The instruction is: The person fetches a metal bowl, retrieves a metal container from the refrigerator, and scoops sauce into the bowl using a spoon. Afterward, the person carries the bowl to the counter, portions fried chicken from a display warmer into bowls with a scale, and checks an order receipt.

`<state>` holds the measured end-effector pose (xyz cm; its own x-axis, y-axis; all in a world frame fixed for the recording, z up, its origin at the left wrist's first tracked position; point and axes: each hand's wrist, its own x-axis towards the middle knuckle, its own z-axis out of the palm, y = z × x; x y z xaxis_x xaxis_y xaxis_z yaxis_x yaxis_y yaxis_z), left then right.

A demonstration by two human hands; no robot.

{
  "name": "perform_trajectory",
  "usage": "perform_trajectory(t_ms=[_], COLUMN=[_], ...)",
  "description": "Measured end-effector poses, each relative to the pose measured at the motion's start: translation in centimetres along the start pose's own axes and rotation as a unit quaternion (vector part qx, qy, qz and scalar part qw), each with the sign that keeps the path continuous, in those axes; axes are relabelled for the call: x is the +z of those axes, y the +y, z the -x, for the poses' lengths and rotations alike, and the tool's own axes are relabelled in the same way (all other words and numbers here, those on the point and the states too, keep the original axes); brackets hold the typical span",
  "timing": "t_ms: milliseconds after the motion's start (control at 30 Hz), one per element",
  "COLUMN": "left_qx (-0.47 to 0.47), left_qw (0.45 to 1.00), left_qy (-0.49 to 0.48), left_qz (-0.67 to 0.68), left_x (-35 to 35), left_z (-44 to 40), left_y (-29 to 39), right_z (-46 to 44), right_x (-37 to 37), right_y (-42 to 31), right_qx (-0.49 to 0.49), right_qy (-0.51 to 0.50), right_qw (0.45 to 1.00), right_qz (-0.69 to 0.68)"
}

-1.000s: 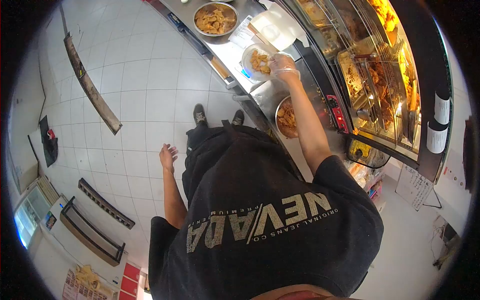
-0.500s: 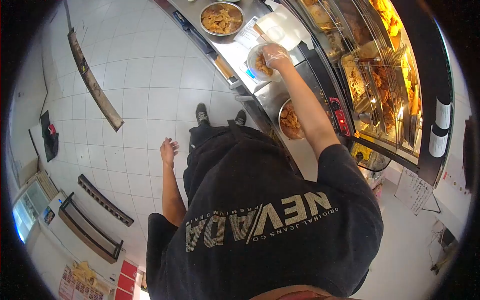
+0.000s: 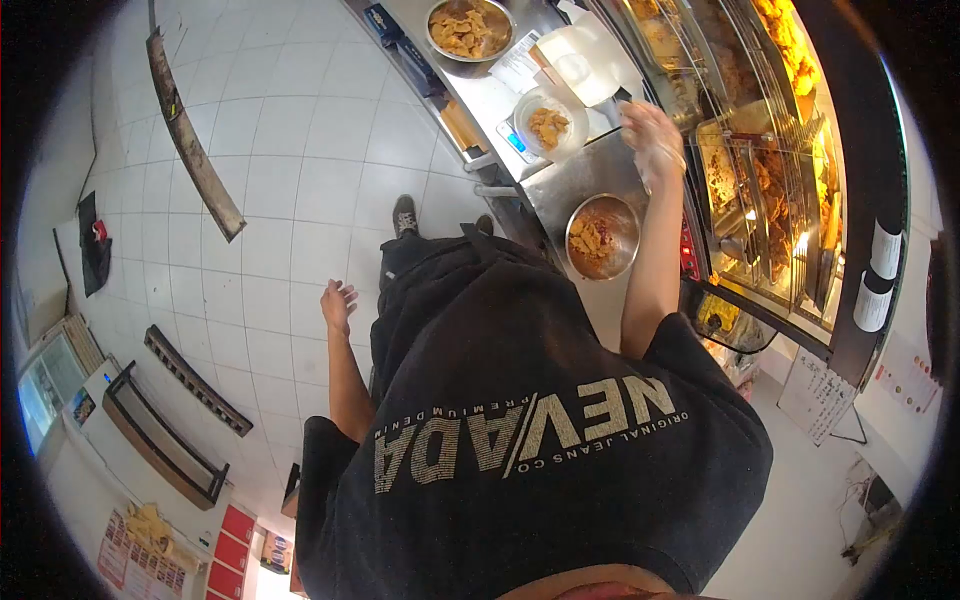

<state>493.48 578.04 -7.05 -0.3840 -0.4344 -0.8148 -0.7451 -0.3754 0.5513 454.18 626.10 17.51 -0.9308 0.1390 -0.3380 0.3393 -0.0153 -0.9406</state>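
Observation:
My right hand (image 3: 652, 143), in a clear plastic glove, is raised over the counter beside the display case. Its fingers are apart and nothing shows in them. To its left, a pale bowl (image 3: 571, 146) with some food pieces (image 3: 548, 128) rests on a scale with a lit blue display (image 3: 513, 139). Below it on the counter is a metal bowl (image 3: 628, 238) holding coated pieces. My bare left hand (image 3: 339, 305) hangs over the tiled floor at my side, fingers loosely spread, touching nothing.
Another metal bowl of pieces (image 3: 470, 28) stands at the counter's top end. Beside the scale lie a printed sheet (image 3: 517, 66) and an open white container (image 3: 585, 62). A lit glass display case (image 3: 750, 170) with fried food borders the counter on the right.
My right hand has left the bowl on the scale and moved right, its fingers opening. The lower metal bowl is now fully uncovered. My left hand has barely moved.

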Motion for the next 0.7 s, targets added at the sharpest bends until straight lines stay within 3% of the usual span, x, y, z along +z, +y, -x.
perform_trajectory(t_ms=[33, 100, 133, 200, 233, 300, 333, 367, 400, 600, 700], left_qx=[-0.006, -0.006, -0.007, -0.014, -0.018, -0.014, -0.011, 0.004, 0.018, 0.035, 0.04], left_qw=[1.0, 1.0, 1.0, 0.998, 0.997, 0.995, 0.994, 0.994, 0.994, 0.993, 0.995], left_qy=[0.001, -0.008, -0.012, -0.04, -0.054, -0.068, -0.076, -0.072, -0.067, -0.063, -0.057], left_qz=[0.0, -0.008, -0.015, -0.038, -0.05, -0.072, -0.083, -0.082, -0.08, -0.091, -0.074], left_x=[0.3, 1.0, 1.2, 2.0, 2.4, 3.2, 3.6, 3.8, 4.0, 3.0, 2.0], left_z=[-0.3, -0.6, -0.6, -1.0, -1.4, -2.2, -2.7, -2.9, -3.3, -3.0, -3.1], left_y=[-0.1, 0.3, 0.5, 1.2, 1.7, 2.8, 3.4, 3.9, 4.3, 5.6, 3.5], right_z=[1.4, 2.6, 4.0, 6.8, 7.6, 5.7, 5.3, 5.1, 4.5, -1.6, 4.2], right_x=[-1.4, -7.0, -8.2, -10.4, -11.1, -17.1, -18.7, -19.7, -20.8, -31.0, -15.7], right_y=[-1.2, -3.3, -6.5, -12.9, -14.0, -15.3, -16.4, -18.0, -19.1, -16.2, -15.0], right_qx=[-0.03, -0.205, -0.238, -0.283, -0.373, -0.327, -0.211, -0.075, 0.068, 0.146, -0.099], right_qy=[0.023, 0.165, 0.254, 0.434, 0.467, 0.569, 0.612, 0.601, 0.538, 0.446, 0.609], right_qw=[0.999, 0.965, 0.937, 0.855, 0.802, 0.755, 0.708, 0.6, 0.441, 0.542, 0.539], right_qz=[-0.03, 0.009, 0.011, 0.029, -0.023, 0.018, 0.283, 0.522, 0.715, 0.697, 0.574])
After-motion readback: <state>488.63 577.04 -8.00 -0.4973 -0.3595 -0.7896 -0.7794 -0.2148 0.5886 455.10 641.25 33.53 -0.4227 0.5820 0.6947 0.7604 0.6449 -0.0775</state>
